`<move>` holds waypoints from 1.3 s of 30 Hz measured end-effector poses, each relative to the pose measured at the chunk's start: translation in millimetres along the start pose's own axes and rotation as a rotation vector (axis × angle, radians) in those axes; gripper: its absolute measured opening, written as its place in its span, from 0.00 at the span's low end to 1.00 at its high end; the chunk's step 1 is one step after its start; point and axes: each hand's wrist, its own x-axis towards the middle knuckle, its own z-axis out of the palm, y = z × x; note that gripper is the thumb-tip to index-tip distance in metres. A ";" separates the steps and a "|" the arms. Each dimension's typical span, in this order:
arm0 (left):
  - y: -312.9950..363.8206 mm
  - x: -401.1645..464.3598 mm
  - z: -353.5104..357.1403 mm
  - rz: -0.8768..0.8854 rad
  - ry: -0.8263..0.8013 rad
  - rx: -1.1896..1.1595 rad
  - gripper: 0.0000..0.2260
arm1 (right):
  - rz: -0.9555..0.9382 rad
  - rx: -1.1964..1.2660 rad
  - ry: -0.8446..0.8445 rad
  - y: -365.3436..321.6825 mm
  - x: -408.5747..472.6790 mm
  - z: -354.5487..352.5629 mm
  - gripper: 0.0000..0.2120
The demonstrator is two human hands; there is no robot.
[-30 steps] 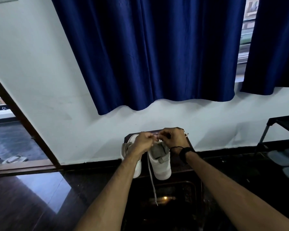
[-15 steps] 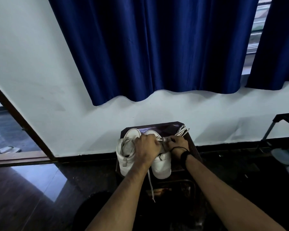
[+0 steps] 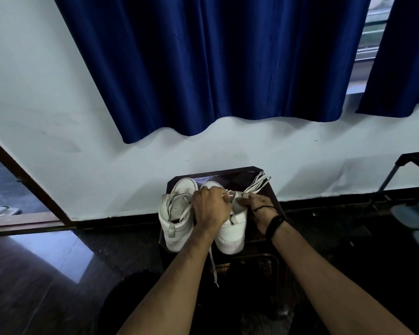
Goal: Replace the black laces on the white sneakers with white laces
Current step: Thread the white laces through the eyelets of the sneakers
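Two white sneakers stand side by side on a small dark stool, heels toward me. The left sneaker has white lace strands lying loosely across its opening. Over the right sneaker my left hand curls and pinches a white lace near the eyelets. My right hand grips the right side of that shoe's upper, fingers curled on it. One white lace end hangs down off the stool's front. A bundle of white laces lies at the stool's far right corner. No black lace is visible.
A white wall with a blue curtain rises right behind the stool. The floor is dark and glossy. An open doorway lies at the left, with a sandal outside. A dark metal rack stands at the right.
The view has tilted down and closer. Both hands dropped from above the shoe's tongue onto the right sneaker, and my right hand moved to its right side.
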 end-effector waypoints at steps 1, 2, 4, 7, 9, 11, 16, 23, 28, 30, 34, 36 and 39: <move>0.4 1.5 0.6 0.001 -0.013 0.004 0.10 | -0.017 -0.012 0.008 0.8 0.6 0.2 0.13; 0.7 3.0 1.2 0.000 -0.028 0.006 0.10 | -0.038 -0.025 0.019 0.5 -0.7 0.8 0.13; 0.6 4.9 3.0 -0.008 -0.050 0.011 0.10 | -0.075 -0.053 0.029 1.4 -2.2 1.4 0.11; -0.3 5.6 6.1 -0.032 -0.044 0.008 0.10 | -0.121 -0.117 0.016 3.3 -3.4 0.8 0.08; 1.4 4.7 6.1 -0.052 -0.039 -0.008 0.10 | -0.144 -0.192 0.038 4.9 -2.6 0.7 0.08; 3.4 4.6 6.0 -0.065 -0.048 -0.002 0.10 | -0.165 -0.276 0.080 7.7 1.4 -0.2 0.12; 3.6 9.5 6.8 -0.024 -0.085 0.073 0.10 | -0.289 -0.587 0.156 1.2 -4.1 4.2 0.10; -6.0 4.3 6.2 0.112 -0.046 0.155 0.12 | -0.075 -0.115 0.028 0.0 -0.2 0.3 0.18; -5.9 3.8 4.8 0.126 -0.042 0.155 0.11 | -0.141 -0.377 0.062 -2.8 8.3 2.0 0.04; -2.7 2.3 2.4 0.142 -0.038 0.153 0.13 | -0.209 -0.596 0.084 -6.4 12.0 4.8 0.06; 1.1 1.0 3.4 0.101 -0.035 0.162 0.10 | -0.280 -0.479 0.247 -4.9 7.8 14.8 0.08; -1.6 0.7 4.9 0.101 -0.022 0.155 0.05 | -0.242 -0.373 0.261 -4.8 13.4 10.8 0.09; -4.5 2.1 8.0 0.126 0.002 0.147 0.06 | -0.181 -0.434 0.127 -2.9 16.0 0.6 0.07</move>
